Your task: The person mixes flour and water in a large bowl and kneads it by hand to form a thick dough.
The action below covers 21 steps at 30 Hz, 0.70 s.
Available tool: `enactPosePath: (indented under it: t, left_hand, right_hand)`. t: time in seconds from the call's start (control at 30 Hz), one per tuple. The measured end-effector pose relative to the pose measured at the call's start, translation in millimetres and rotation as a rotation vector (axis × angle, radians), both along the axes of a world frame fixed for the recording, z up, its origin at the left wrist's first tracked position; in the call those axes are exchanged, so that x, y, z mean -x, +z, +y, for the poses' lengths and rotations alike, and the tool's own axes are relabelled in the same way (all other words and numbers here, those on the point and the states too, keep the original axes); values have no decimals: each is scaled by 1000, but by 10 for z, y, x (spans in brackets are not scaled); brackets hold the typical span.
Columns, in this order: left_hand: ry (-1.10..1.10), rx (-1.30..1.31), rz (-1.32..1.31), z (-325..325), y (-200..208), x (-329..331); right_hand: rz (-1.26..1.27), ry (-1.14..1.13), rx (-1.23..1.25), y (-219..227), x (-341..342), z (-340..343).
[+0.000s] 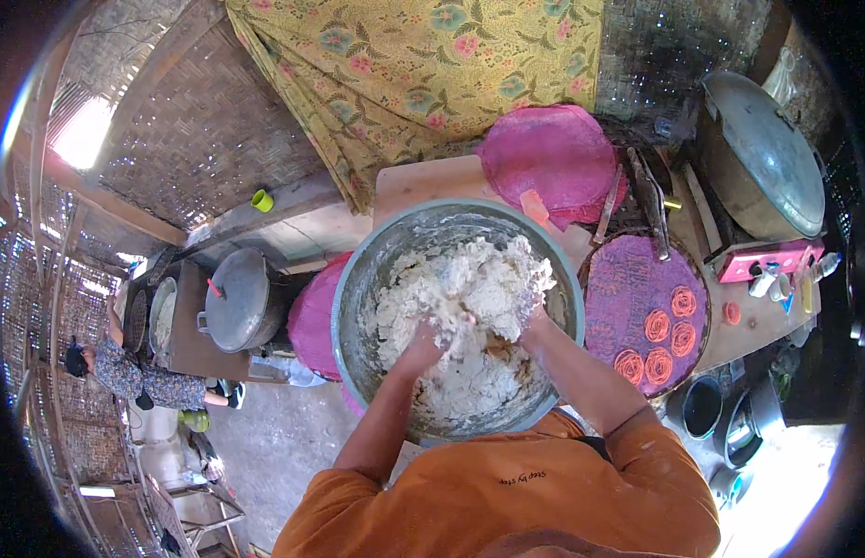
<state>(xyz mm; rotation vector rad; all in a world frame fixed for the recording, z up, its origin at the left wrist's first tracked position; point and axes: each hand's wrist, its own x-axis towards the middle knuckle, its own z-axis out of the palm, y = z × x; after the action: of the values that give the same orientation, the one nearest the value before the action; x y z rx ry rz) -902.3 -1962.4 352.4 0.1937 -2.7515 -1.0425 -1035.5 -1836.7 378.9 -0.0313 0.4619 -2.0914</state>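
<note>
A wide grey basin (343, 307) holds a large mass of pale, sticky, lumpy dough (465, 284). My left hand (429, 344) grips into the dough's near left side, its fingers mostly buried. On the right, my right hand (537, 321) is sunk into a raised lump, coated with dough and closed around it; its fingertips are hidden. Loose, floury mix lies nearer me in the basin, and smears of it cling to the wall.
Right of the basin, a round purple-covered tray (628, 288) carries several coiled orange strand nests (658, 365). A pink round sheet (549, 149) lies behind. A lidded pot (239, 298) stands left, a large covered wok (763, 153) far right. Another person (158, 377) is at the far left.
</note>
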Motion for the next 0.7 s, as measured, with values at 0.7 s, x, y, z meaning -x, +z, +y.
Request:
enactPosePath:
  t: [0.7]
  left_hand:
    - [5,-140,81,-2,-104,-28]
  right_hand:
    - [1729,176,-1117,-233,-277,72]
